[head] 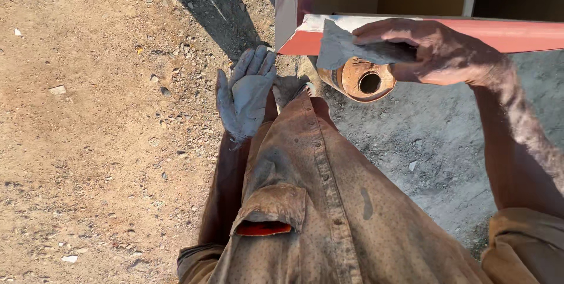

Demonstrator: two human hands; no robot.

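Left hand (247,93) open flat; right hand (432,49) clenched.

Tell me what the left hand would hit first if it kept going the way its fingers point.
The left hand, open and coated in grey paste, points up-frame toward the red beam's near end. That corner looks first in line, though depth is unclear; the hand might pass beneath it.

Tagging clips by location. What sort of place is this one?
Likely an outdoor building or repair site: bare stony ground, a red-painted metal frame, and the right hand pressing a grey-smeared scraper against it. The left hand is coated in grey paste.
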